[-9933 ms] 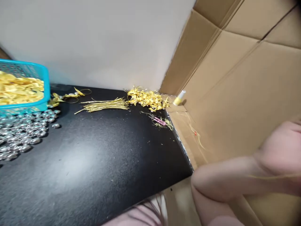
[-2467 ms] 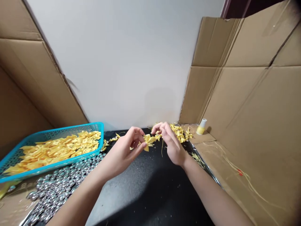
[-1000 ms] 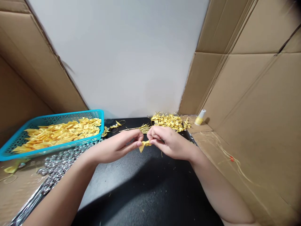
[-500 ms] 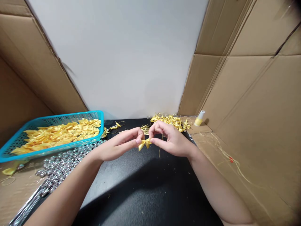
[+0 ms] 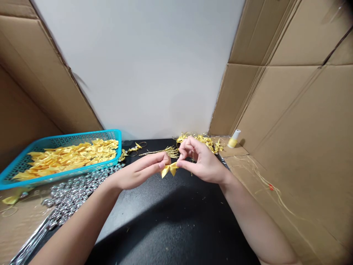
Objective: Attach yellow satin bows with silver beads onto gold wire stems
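Note:
A yellow ribbon bow (image 5: 169,170) is held over the black table between my two hands. My left hand (image 5: 146,169) is closed, its thumb and forefinger pinching the bow at the left. On the other side my right hand (image 5: 200,160) pinches the bow's right end, fingers curled. A thin gold cord (image 5: 192,170) hangs by the right palm; where it is fastened is hidden by the fingers. Just behind the hands lies a bundle of gold cords (image 5: 165,151).
A blue basket (image 5: 120,145) of yellow bows (image 5: 74,158) stands left, with silver beads (image 5: 74,191) beside it. A yellow heap of bows and cord (image 5: 204,140) lies at the back, near a thread spool (image 5: 234,140). Cardboard walls (image 5: 300,121) rise at both sides.
My right hand has moved slightly right, its curled fingers lifting from the left hand. The bow appears more spread, and more of the gold cord bundle shows behind.

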`<state>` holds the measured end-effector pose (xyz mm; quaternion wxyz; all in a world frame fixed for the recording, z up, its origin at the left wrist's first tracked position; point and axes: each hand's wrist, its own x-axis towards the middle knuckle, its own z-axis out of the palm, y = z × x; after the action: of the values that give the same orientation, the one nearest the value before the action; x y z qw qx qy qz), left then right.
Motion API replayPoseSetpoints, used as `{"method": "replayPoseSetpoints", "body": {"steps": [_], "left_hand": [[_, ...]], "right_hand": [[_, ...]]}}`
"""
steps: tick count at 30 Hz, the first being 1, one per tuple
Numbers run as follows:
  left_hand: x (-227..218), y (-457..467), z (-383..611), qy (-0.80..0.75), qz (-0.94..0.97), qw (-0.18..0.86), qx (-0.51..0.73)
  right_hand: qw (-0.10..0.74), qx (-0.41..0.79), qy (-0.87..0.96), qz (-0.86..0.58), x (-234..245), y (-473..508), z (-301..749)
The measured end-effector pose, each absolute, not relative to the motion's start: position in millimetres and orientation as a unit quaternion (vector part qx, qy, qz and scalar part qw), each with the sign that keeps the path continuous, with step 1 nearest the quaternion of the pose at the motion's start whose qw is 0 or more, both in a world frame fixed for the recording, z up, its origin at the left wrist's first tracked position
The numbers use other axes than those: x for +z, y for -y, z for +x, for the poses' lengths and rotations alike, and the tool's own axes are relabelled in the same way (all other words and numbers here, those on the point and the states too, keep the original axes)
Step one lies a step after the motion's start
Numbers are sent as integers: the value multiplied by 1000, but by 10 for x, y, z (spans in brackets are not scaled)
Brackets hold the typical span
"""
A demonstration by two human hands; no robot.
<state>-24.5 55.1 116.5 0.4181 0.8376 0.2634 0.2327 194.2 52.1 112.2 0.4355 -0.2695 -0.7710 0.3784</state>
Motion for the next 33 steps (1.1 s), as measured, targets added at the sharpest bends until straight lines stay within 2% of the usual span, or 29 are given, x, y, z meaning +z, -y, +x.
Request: {"method": "replayPoseSetpoints", "body": {"steps": [9, 15, 20, 23, 26, 29, 31, 33], "left_hand": [[1055, -603, -180, -261, 742, 529, 319], [1071, -604, -143, -370, 723, 512, 280], [1083, -580, -98, -417, 682, 467, 379], [1077, -544, -65, -433, 670, 437, 416], [1074, -501, -38, -457, 690, 350, 438], [1084, -489, -32, -479, 692, 264, 471], [1091, -508, -39, -480, 679, 316, 457], [1090, -535, -46, -460, 651, 442, 411]], "right_hand": [[442, 376, 762, -287, 1158, -493, 1966], [451, 373, 755, -297, 1123, -543, 1973], [491, 452, 695, -268, 1068, -599, 1958], [500, 445, 687, -281, 1029, -610, 1914], [527, 386, 695, -300, 993, -604, 1871], [557, 251, 731, -305, 971, -589, 1877], [561, 115, 777, -261, 957, -585, 1904], [537, -10, 822, -188, 935, -594, 1929]]}}
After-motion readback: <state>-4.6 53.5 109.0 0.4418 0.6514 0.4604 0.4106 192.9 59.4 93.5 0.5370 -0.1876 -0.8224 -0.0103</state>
